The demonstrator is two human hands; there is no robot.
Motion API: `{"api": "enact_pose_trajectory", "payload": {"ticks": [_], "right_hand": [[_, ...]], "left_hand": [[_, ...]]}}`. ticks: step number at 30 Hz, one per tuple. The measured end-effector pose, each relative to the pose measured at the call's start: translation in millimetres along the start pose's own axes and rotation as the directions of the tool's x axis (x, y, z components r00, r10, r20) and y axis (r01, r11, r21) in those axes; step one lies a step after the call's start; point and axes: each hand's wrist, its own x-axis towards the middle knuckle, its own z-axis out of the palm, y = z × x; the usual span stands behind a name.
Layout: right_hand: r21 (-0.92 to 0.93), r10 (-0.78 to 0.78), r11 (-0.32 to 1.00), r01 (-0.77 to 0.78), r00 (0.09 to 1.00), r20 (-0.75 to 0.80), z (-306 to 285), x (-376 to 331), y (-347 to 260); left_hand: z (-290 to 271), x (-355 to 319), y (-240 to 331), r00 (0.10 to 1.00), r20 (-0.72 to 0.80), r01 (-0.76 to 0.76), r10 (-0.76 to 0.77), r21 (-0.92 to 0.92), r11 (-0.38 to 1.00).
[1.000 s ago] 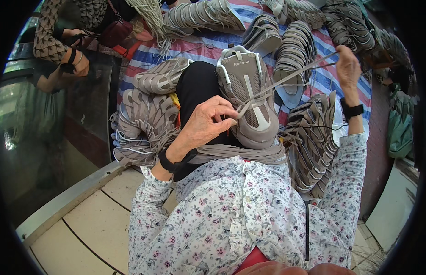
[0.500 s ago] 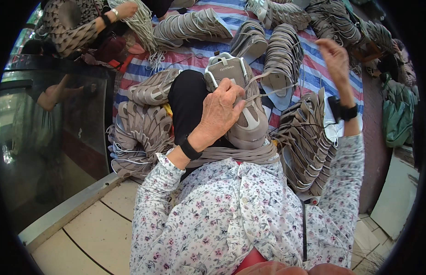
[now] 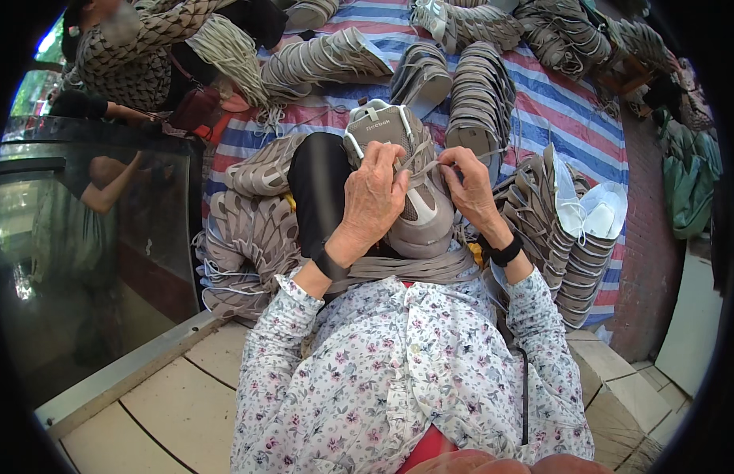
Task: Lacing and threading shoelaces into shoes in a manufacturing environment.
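A grey-brown shoe upper [image 3: 421, 220] with white trim rests on my lap, its toe toward me and its tongue standing at the far end. My left hand [image 3: 371, 196] lies over its left side, fingers curled closed on the lacing edge. To the right of the eyelets, my right hand [image 3: 473, 189] pinches a flat beige shoelace [image 3: 425, 166] between thumb and fingertips. That lace runs across to the upper beside my left fingertips; whether the left fingers also grip it is hidden. A bundle of similar laces [image 3: 414, 267] lies across my lap.
Nested stacks of shoe uppers stand to the left [image 3: 260, 229], to the right [image 3: 533, 213] and ahead [image 3: 481, 95] on a striped sheet [image 3: 560, 118]. A dark glass cabinet [image 3: 98, 237] borders the left. Another person [image 3: 138, 55] sits far left by hanging laces [image 3: 229, 59].
My right hand has come down from its raised place at the upper right to the shoe upper and now pinches the lace. The left hand stays on the upper.
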Motion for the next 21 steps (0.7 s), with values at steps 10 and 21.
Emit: {"api": "enact_pose_trajectory", "payload": {"ticks": [10,21], "right_hand": [[-0.073,0.160,0.987,-0.144,0.927,0.340,-112,-22,-5],[0.211,0.784,0.554,-0.806,0.419,-0.458,-305,-116,76]], "left_hand": [[8,0,17,0.992,-0.043,-0.115,0.116,0.038,0.993],[15,-30,19,0.998,-0.056,0.008,0.003,0.195,0.981]]}}
